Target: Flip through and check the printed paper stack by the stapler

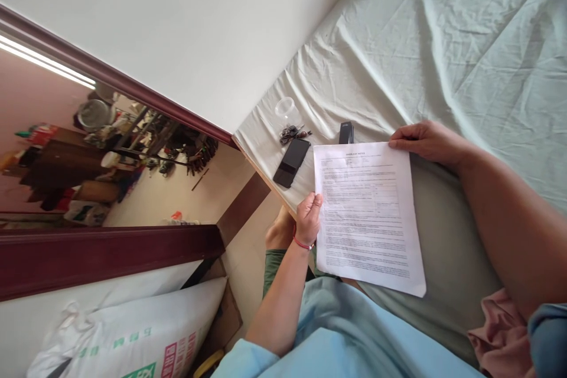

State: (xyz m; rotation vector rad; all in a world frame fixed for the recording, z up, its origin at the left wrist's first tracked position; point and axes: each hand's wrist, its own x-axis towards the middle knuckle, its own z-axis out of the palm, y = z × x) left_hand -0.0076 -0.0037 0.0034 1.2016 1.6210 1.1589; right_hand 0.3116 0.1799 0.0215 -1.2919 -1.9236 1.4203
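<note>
The left hand point(309, 218) pinches the sheet point(367, 221) at nine o'clock, the right hand point(429, 139) at one — apparently holding it flat

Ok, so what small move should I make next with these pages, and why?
I'd probably free the right hand from the top right corner while the left hand grips the left edge. Both hands are on the printed paper, and the black stapler-like object lies just past its top edge, partly hidden, so reaching it likely needs a free hand.
</note>
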